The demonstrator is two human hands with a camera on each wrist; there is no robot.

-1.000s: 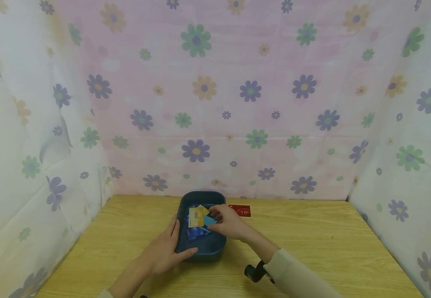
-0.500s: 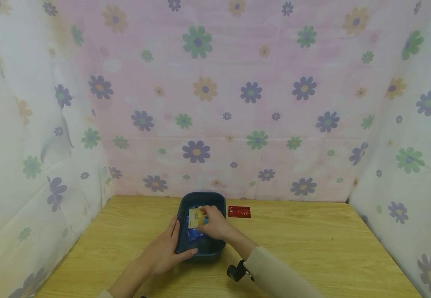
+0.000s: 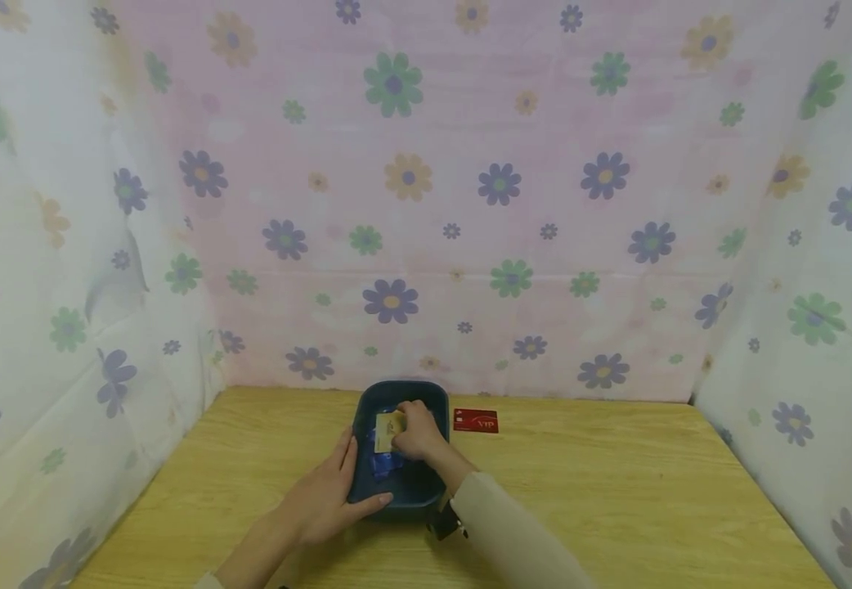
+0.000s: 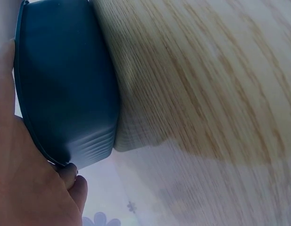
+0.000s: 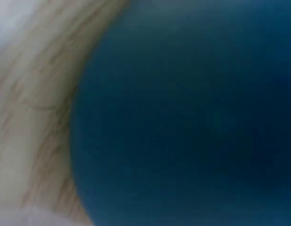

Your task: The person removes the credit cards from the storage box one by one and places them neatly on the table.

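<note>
A dark blue tray [image 3: 426, 483] stands on the wooden table near the back wall. My left hand [image 3: 334, 487] braces its near left corner: the fingers lie straight along the left wall and the thumb along the front rim. The left wrist view shows the palm [image 4: 27, 188] against the tray's outer wall [image 4: 65, 94]. Inside the tray, my right hand [image 3: 417, 429] pinches a gold card [image 3: 386, 430] with curled fingers. Blue cards [image 3: 385, 465] lie under it on the tray floor. The right wrist view is a blur of dark blue tray [image 5: 192, 117].
A red VIP card [image 3: 475, 420] lies flat on the table [image 3: 617, 491] just right of the tray. Flowered cloth walls [image 3: 470, 204] close in the back and both sides. A black wrist mount [image 3: 444, 523] sits under my right sleeve.
My right hand has moved left and down into the tray with the gold card, and the light blue card it held is out of sight. The left hand and tray stayed put.
</note>
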